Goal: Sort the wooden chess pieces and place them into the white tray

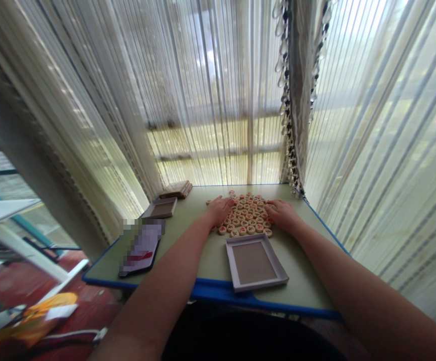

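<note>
A spread of round wooden Chinese chess pieces (248, 216), marked in red and dark characters, lies in the middle of the table. At its left edge rests my left hand (221, 208), fingers stretched out over the outer pieces. My right hand (281, 214) touches the right edge of the spread, its fingers reaching toward the pieces and apart. Neither hand appears to grip a piece. Some pieces are hidden under the hands. Just in front of the pieces, between my forearms, sits a shallow open box (230, 263) with a brown inside.
Left of my left arm, a phone (148, 245) lies partly blurred. Behind it are a second shallow box part (171, 212) and a brown folded stack (176, 189). The pale green table (210, 265) has a blue edge. Sheer curtains (218, 100) hang behind and beside it.
</note>
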Demonstrator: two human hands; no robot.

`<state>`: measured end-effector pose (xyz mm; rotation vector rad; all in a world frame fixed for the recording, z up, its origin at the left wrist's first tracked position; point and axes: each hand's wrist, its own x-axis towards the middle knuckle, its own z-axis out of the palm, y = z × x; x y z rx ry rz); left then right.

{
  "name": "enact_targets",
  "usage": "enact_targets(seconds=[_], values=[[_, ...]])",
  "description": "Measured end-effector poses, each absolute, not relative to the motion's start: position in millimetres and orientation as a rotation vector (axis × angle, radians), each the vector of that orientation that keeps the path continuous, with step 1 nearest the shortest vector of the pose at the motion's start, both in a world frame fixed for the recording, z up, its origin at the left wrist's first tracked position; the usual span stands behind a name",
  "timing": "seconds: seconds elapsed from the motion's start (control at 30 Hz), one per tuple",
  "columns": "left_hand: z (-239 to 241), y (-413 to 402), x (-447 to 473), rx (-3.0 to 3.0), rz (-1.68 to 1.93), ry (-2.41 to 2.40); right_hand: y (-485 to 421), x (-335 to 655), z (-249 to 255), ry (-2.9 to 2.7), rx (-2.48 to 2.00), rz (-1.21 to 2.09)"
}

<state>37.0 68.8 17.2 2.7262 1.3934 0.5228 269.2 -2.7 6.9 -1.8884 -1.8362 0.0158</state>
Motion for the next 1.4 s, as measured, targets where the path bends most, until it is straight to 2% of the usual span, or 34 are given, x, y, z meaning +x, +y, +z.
enact_targets(seconds=[0.9, 1.17, 1.4], values=[[27, 56, 41, 2.793, 0.360, 1.441, -9, 268, 16, -1.780, -1.851, -0.013], [27, 54, 42, 2.819, 0.462, 1.583, -9, 263, 14, -1.900, -1.789, -0.023], [29, 49, 44, 2.849, 0.416, 1.534, -4, 276, 13, -1.730, -1.858, -0.123]])
